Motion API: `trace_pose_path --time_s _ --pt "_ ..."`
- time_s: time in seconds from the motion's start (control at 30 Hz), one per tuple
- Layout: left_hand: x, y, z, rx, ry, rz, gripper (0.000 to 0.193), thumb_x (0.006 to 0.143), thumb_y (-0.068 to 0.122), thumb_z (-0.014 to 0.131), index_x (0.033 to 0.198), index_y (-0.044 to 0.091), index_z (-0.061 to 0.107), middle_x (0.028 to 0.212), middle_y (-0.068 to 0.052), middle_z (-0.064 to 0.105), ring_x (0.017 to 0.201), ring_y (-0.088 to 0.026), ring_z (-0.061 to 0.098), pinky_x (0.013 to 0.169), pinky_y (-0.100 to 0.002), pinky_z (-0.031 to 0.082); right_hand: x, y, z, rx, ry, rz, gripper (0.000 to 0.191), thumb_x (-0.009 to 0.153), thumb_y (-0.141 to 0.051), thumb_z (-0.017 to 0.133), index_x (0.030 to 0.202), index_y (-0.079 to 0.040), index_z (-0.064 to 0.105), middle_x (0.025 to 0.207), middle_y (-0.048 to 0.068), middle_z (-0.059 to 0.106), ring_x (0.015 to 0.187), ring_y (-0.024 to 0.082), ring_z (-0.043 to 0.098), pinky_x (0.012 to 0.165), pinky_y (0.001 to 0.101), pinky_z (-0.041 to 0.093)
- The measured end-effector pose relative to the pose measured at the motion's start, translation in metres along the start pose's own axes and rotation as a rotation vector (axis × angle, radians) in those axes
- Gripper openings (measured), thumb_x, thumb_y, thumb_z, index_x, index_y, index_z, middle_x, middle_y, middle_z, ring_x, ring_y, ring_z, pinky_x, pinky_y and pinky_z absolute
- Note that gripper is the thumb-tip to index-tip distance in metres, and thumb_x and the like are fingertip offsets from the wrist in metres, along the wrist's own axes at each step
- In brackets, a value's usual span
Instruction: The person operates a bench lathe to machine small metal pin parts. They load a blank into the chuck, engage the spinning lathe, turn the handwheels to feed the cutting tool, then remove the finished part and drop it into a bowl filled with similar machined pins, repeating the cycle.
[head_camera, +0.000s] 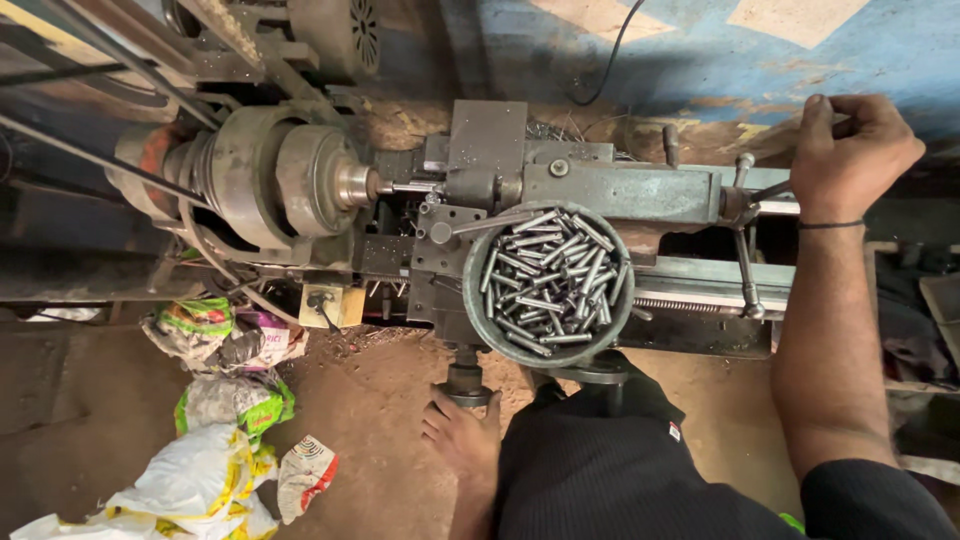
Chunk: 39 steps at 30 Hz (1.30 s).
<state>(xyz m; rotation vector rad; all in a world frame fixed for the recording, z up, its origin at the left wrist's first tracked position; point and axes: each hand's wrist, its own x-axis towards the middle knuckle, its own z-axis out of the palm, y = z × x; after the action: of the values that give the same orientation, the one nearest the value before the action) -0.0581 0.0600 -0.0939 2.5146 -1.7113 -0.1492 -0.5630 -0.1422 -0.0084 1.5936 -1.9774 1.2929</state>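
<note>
I look down on an old grey lathe (620, 190). My right hand (852, 150) reaches over its far right end and is closed around a thin metal lever (775, 188). My left hand (462, 435) sits low in front of the machine, its fingers curled under the dark handwheel (466, 384). A round metal bowl (473, 300) on the carriage holds several short steel pins (548, 285). At the left, the chuck (300, 180) holds a thin rod (405, 187) that points at the tool block (487, 150).
Crumpled plastic bags (215, 330) and sacks (200, 485) lie on the dirt floor at the left. Drive belts and a motor (335, 35) fill the top left. A long lever (748, 270) hangs down near the lead screw. A blue wall (700, 50) stands behind.
</note>
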Motion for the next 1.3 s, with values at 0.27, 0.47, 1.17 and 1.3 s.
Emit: trace_pose_path --time_s 0.27,0.47,1.17,1.3 --pt "-0.007 -0.001 0.001 0.006 0.132 0.106 0.113 0.065 0.070 0.078 0.140 -0.008 0.045 0.114 -0.023 0.055 0.098 -0.040 0.053 0.084 -0.052 0.042 0.001 -0.004 -0.001 -0.034 0.016 -0.024 0.004 0.094 0.001 0.077 0.096 0.003 0.076 0.078 0.010 0.070 0.076 0.018 0.071 0.068 0.0291 0.051" --pt "0.009 -0.013 0.021 -0.211 0.138 0.043 0.101 0.070 0.065 0.073 0.138 -0.006 0.049 0.108 -0.021 0.057 0.095 -0.038 0.054 0.081 -0.050 0.042 0.004 -0.013 -0.005 -0.040 0.031 -0.059 0.005 0.092 0.002 0.077 0.095 0.005 0.075 0.083 0.013 0.071 0.075 0.020 0.071 0.068 0.0293 0.052" --pt "0.054 -0.061 0.059 -1.175 0.033 -0.307 0.045 0.113 0.032 0.044 0.138 -0.001 0.062 0.087 -0.012 0.062 0.074 -0.018 0.056 0.066 -0.034 0.048 -0.002 -0.041 -0.040 0.787 -0.230 0.504 0.047 0.126 -0.030 0.046 0.101 0.006 0.062 0.082 0.009 0.066 0.062 0.016 0.059 0.056 0.0308 0.046" --pt "0.075 -0.059 0.002 -0.907 0.418 0.086 0.028 0.109 0.019 0.061 0.127 -0.003 0.062 0.111 -0.014 0.067 0.097 -0.022 0.065 0.084 -0.035 0.054 -0.086 -0.034 -0.077 1.107 -0.318 0.529 0.074 0.118 -0.055 0.032 0.075 -0.002 0.061 0.047 0.000 0.042 0.044 0.013 0.045 0.062 0.0355 0.052"
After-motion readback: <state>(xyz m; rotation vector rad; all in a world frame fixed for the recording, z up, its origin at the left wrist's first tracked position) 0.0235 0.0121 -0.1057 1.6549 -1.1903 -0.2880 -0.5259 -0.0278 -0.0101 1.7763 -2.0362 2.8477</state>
